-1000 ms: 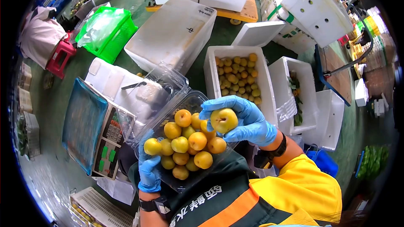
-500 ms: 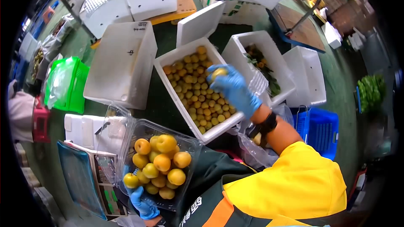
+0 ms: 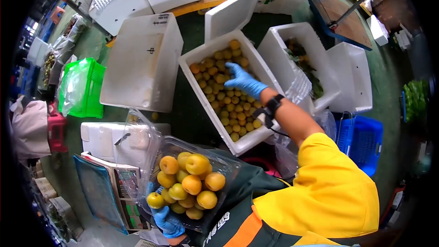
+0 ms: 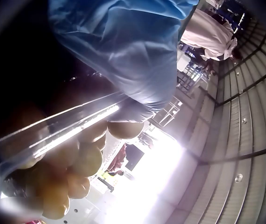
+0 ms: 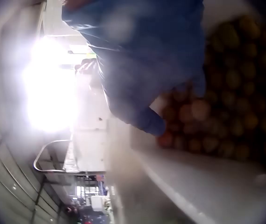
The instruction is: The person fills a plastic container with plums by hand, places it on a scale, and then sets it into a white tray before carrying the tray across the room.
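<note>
In the head view my blue-gloved left hand (image 3: 168, 223) grips the near left edge of a clear plastic clamshell (image 3: 231, 169) heaped with yellow plums (image 3: 191, 184). The left wrist view shows the gloved thumb (image 4: 140, 88) over the clamshell's rim, plums below it. My gloved right hand (image 3: 244, 81) reaches over a white foam box (image 3: 194, 110) of many more plums (image 3: 233, 110), its fingers spread and no fruit seen in them. From the right wrist, the fingertips (image 5: 154, 123) hang close over the fruit; part of the palm side is hidden.
A scale (image 3: 121, 192) and the clamshell's raised lid (image 3: 141, 148) stand at the left. Right of the plum box is a second foam box (image 3: 279, 55) with leafy fruit, then a blue basket (image 3: 366, 144). A large closed foam box (image 3: 141, 64) stands behind.
My right hand has carried a plum from above the clamshell to the foam box and let it go there. The left hand keeps holding the clamshell, while the head view has swung right.
</note>
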`<state>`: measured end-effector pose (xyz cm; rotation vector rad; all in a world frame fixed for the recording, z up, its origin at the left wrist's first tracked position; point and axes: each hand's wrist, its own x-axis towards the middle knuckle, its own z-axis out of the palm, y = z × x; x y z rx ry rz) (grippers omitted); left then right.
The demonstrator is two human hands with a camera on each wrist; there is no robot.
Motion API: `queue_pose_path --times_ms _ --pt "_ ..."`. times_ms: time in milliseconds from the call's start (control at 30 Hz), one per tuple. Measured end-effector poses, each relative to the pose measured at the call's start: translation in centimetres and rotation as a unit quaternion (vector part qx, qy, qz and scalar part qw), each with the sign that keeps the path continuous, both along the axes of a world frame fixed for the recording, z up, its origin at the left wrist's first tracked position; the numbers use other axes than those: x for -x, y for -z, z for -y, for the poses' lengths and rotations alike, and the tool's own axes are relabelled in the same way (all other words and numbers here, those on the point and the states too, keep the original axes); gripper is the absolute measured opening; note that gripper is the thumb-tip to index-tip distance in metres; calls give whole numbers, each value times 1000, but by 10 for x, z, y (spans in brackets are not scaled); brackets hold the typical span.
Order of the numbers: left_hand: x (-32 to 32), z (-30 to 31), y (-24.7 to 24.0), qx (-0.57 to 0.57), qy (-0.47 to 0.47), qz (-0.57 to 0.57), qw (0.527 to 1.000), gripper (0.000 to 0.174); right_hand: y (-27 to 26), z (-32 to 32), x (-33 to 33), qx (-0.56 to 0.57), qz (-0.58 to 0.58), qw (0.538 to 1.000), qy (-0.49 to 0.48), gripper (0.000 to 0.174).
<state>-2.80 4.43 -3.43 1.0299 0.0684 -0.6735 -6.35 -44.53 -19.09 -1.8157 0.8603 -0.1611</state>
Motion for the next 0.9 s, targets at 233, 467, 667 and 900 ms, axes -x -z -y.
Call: queue_pose_path --times_ms 233,467,667,900 --pt "-3 11 -6 -21 -56 -23 998 74 68 -22 -58 226 -359 891 -161 67" --pt "-14 15 1 -21 -44 -26 998 75 66 -11 -39 275 -330 885 -182 60" --pt "-12 9 8 6 -32 -17 999 75 59 1 -52 216 -386 864 -238 58" --pt "-6 -1 5 -12 -37 0 999 75 65 -16 0 337 -257 871 -248 52"
